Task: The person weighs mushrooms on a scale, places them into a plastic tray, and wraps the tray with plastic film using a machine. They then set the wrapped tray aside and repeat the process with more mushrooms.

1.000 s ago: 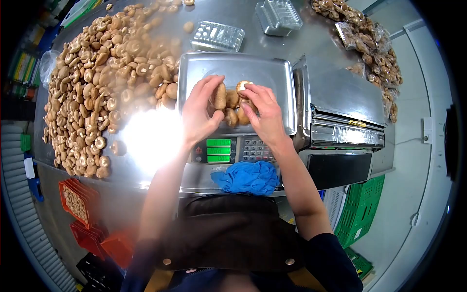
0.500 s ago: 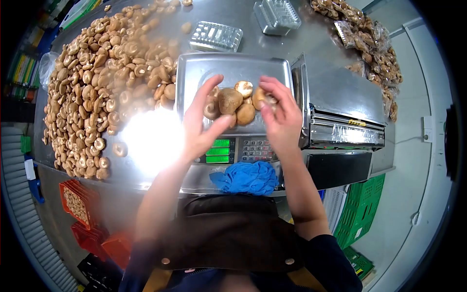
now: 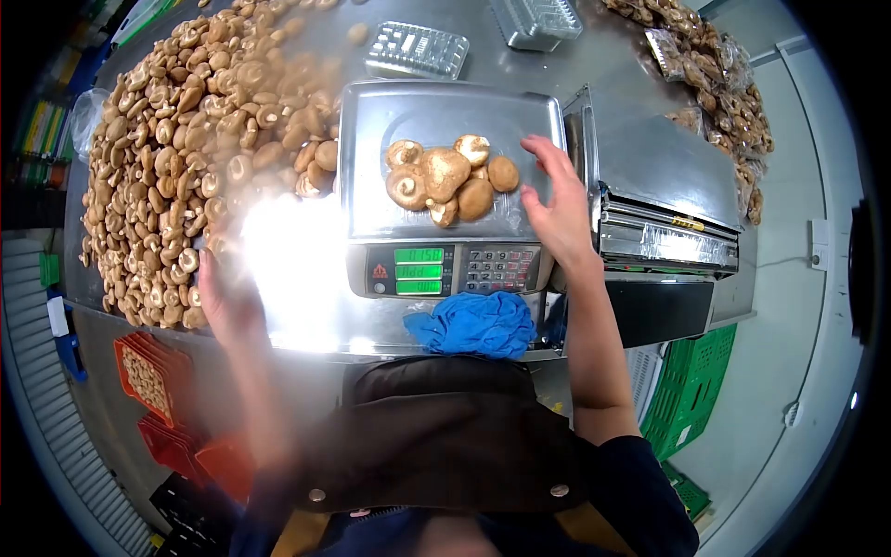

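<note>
Several brown shiitake mushrooms lie in a cluster on the steel pan of a digital scale. My right hand is at the pan's right edge, thumb and fingers apart, holding nothing. My left hand is at the near right edge of the big mushroom pile. One finger of it stretches out; blur and bright glare hide the others. Green digits glow on the scale's display, beside its keypad. A crumpled blue cloth sits in front of the scale.
Clear plastic trays and a stack of similar trays stand behind the scale. A film-wrapping machine is to its right. Bagged mushrooms are heaped at the far right. Red crates and green crates stand below the table.
My left hand has moved from the pan down left to the pile. My right hand has let go of a mushroom on the pan and drawn back to the right.
</note>
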